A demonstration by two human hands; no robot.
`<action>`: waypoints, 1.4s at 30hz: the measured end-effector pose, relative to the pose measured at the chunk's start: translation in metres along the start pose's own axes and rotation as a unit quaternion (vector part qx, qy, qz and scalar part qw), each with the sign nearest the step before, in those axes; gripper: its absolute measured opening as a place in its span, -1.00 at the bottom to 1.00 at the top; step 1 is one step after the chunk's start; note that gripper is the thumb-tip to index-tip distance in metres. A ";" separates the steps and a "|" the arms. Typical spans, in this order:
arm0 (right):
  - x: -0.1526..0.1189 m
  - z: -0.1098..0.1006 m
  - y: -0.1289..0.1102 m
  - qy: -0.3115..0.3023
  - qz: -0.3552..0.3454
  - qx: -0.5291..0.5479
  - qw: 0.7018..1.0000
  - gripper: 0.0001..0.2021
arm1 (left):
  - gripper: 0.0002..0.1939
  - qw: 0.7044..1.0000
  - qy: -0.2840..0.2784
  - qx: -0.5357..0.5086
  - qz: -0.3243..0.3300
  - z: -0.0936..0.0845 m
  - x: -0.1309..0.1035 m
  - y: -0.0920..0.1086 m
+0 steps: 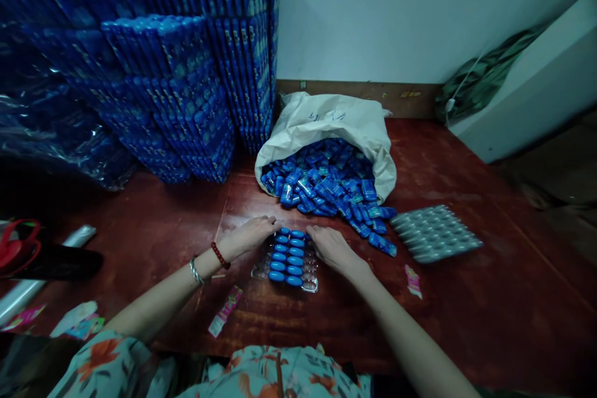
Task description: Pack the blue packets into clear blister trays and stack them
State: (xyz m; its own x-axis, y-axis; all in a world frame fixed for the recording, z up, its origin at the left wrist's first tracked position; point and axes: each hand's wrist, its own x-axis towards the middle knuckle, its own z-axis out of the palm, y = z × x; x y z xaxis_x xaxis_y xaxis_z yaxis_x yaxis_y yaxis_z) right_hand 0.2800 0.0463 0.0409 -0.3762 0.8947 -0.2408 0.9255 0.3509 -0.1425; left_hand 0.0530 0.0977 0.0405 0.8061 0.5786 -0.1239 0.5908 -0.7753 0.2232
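Head view: your left hand [249, 235] and right hand [333, 249] are working at the far corners of the clear blister tray [310, 286], which is lying on the tabletop [261, 317] in front of the open white sack [336, 113]. Two middle columns are carrying blue oval pieces [295, 260]; the visible outer cups are showing none. Your fingers are curling in, but whether they are pinching anything, I cannot tell.

Both hands, left [249, 235] and right [332, 247], at far end of clear tray [310, 277] with blue oval pieces [294, 260]; open white sack [326, 113] beyond, spilling blue packets [326, 183].
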 end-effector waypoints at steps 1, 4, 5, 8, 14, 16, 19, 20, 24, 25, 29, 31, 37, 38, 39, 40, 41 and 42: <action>-0.001 -0.002 0.003 -0.003 -0.007 0.021 1.000 -0.81 | -0.76 1.000 -0.005 -0.025 -0.011 -0.002 0.000 -0.002; -0.001 -0.010 0.022 -0.006 -0.069 0.132 0.989 -0.79 | -0.88 0.993 -0.036 -0.112 -0.026 -0.011 -0.003 -0.020; 0.002 -0.012 0.029 0.008 -0.089 0.167 0.982 -0.76 | -0.85 0.988 -0.036 -0.151 -0.024 -0.014 -0.003 -0.029; 0.029 -0.013 0.039 0.104 -0.092 0.167 0.976 -0.72 | -0.73 0.967 0.058 -0.245 -0.040 -0.019 0.008 -0.054; 0.115 0.004 0.015 0.166 -0.146 -0.086 0.971 -0.66 | -0.43 0.977 0.165 -0.090 -0.100 0.002 0.080 -0.073; 0.129 0.008 0.012 0.164 -0.147 -0.093 0.971 -0.70 | -0.36 0.981 0.149 -0.055 -0.109 0.008 0.097 -0.074; 0.121 0.009 0.022 0.164 -0.152 -0.079 0.972 -0.68 | -0.52 0.981 0.150 -0.064 -0.104 0.009 0.101 -0.076; 0.111 0.009 0.027 0.175 -0.154 -0.053 0.971 -0.68 | -0.60 0.981 0.153 -0.070 -0.100 0.010 0.096 -0.077; 0.044 0.019 0.050 0.303 -0.067 0.195 0.930 -0.72 | -0.68 0.969 0.191 -0.114 -0.106 0.023 0.052 -0.078; 0.024 0.025 0.054 0.342 -0.004 0.263 0.902 -0.73 | -0.66 0.964 0.203 -0.130 -0.113 0.030 0.037 -0.077; -0.045 0.057 0.049 0.378 0.200 0.486 0.762 -0.65 | -0.53 0.958 0.192 -0.167 -0.132 0.060 -0.017 -0.068; -0.064 0.071 0.036 0.338 0.211 0.548 0.735 -0.64 | -0.53 0.958 0.182 -0.178 -0.130 0.069 -0.033 -0.062; -0.059 0.078 0.001 0.333 0.131 0.450 0.818 -0.77 | -0.57 0.975 0.159 -0.126 -0.093 0.063 -0.025 -0.056; -0.055 0.075 0.000 0.331 0.103 0.419 0.839 -0.79 | -0.61 0.979 0.146 -0.107 -0.089 0.060 -0.020 -0.057; -0.051 0.073 0.000 0.325 0.071 0.387 0.860 -0.79 | -0.65 0.982 0.137 -0.091 -0.090 0.058 -0.017 -0.059; -0.049 0.071 0.000 0.314 0.037 0.355 0.880 -0.79 | -0.67 0.983 0.133 -0.080 -0.095 0.056 -0.016 -0.059; -0.047 0.069 0.002 0.301 0.008 0.320 0.898 -0.78 | -0.69 0.982 0.137 -0.077 -0.103 0.055 -0.017 -0.060; -0.046 0.067 0.003 0.287 -0.013 0.284 0.915 -0.77 | -0.70 0.979 0.148 -0.085 -0.112 0.055 -0.020 -0.060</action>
State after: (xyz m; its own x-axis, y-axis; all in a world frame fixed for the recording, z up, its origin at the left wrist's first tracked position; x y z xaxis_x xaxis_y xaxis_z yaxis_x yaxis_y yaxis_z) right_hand 0.2976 -0.0127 -0.0129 -0.1614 0.9431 0.2909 0.6836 0.3194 -0.6563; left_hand 0.0036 0.1185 -0.0231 0.5978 0.7964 0.0916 0.7167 -0.5821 0.3840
